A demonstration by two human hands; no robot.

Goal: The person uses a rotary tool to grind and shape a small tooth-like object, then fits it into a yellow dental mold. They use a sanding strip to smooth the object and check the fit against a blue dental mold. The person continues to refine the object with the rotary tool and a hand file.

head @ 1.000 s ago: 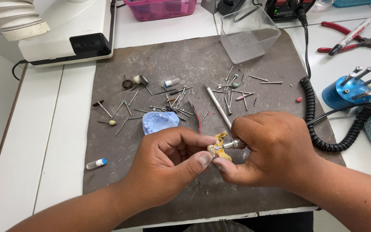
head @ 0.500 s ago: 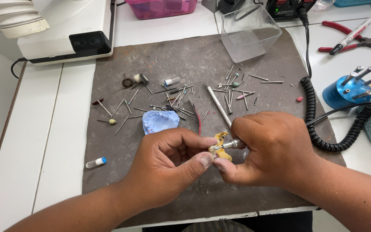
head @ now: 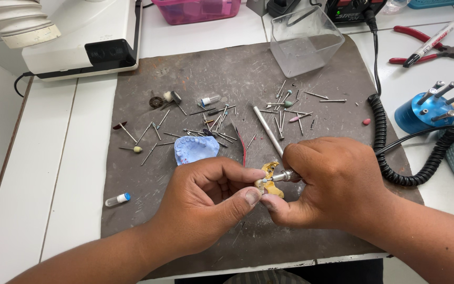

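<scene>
Left hand (head: pixel 206 202) pinches a small yellow, irregular dental piece (head: pixel 270 181); right hand (head: pixel 332 184) grips a rotary handpiece (head: pixel 285 176), bur tip touching the piece

My left hand (head: pixel 206 202) pinches a small yellow dental piece (head: pixel 270 181) between thumb and fingertips. My right hand (head: pixel 332 184), touching the left at the thumbs, closes around a metal rotary handpiece (head: pixel 286 175) whose tip meets the piece right at my grip. Just beyond the grip a blue tooth mould (head: pixel 196 149) lies on the grey mat (head: pixel 185 105), with scattered burs (head: pixel 222 118) farther off. A black coiled cord (head: pixel 380 131) runs away past my right hand across the table (head: pixel 74 173).
</scene>
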